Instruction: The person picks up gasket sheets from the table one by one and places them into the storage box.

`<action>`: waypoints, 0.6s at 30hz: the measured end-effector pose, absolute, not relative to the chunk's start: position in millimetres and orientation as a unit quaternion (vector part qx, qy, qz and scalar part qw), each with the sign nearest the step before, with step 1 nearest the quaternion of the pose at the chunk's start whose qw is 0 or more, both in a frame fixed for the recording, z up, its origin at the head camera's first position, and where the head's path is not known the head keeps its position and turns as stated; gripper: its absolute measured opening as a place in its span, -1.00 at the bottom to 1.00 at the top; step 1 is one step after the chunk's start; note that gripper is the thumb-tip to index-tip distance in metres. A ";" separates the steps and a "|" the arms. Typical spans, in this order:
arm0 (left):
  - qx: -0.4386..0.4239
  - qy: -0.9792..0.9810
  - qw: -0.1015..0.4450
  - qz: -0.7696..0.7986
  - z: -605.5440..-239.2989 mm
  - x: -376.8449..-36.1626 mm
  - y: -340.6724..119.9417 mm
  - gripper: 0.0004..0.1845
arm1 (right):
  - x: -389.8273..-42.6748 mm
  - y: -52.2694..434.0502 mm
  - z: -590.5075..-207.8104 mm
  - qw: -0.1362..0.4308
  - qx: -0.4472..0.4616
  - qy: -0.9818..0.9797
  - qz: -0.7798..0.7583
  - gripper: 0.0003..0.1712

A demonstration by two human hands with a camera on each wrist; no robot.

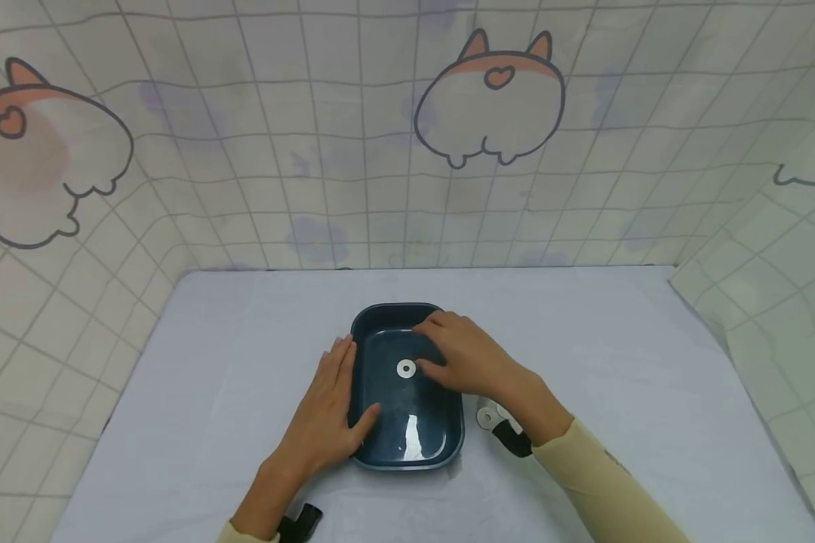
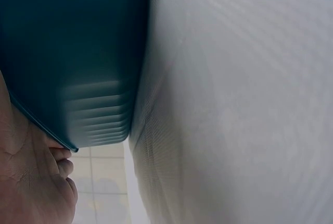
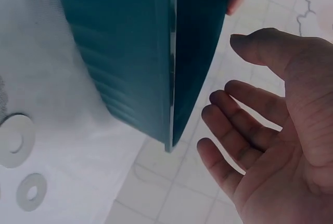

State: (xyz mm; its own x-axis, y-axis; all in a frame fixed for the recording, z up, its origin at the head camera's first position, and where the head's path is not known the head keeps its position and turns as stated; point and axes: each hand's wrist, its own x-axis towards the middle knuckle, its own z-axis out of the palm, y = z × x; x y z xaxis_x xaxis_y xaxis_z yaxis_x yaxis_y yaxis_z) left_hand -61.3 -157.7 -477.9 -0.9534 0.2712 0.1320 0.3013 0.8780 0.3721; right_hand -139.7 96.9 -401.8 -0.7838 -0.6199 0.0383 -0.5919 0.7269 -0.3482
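Observation:
A dark teal rectangular tray sits on the white table, with one flat metal washer lying in its middle. My left hand rests flat against the tray's left rim, thumb hooked over the edge. My right hand hovers over the tray's right half, fingers loosely spread and holding nothing, close beside the washer. The right wrist view shows its empty palm next to the tray wall. The left wrist view shows the tray's outer wall and part of my palm.
Two more washers lie on the table right of the tray, under my right wrist; they appear again as washers in the right wrist view. Checked cloth walls with cartoon prints enclose the white table on three sides.

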 end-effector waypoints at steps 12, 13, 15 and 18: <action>-0.145 -0.969 0.037 -0.196 -478.2 -61.6 -158.2 0.10 | -123.4 118.6 -404.8 0.031 -0.261 0.938 -0.227 -0.44; -0.145 -0.969 0.036 -0.196 -478.5 -61.7 -158.2 0.10 | -122.2 120.9 -406.2 0.031 -0.255 0.938 -0.232 -0.44; -0.145 -0.969 0.037 -0.195 -479.0 -61.9 -158.2 0.10 | -120.4 125.4 -409.8 0.028 -0.248 0.937 -0.243 -0.46; -0.145 -0.969 0.036 -0.198 -479.9 -62.4 -158.2 0.10 | -118.6 131.8 -416.1 0.024 -0.239 0.938 -0.251 -0.49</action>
State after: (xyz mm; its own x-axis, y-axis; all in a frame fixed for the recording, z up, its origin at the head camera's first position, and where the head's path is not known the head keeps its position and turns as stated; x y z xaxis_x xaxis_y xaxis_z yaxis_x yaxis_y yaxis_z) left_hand -62.4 -158.2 -479.9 -0.9552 0.2669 0.1275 0.2955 0.8797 0.3726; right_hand -118.6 131.8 -416.1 -0.8842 -0.4608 0.0758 -0.4371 0.7593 -0.4821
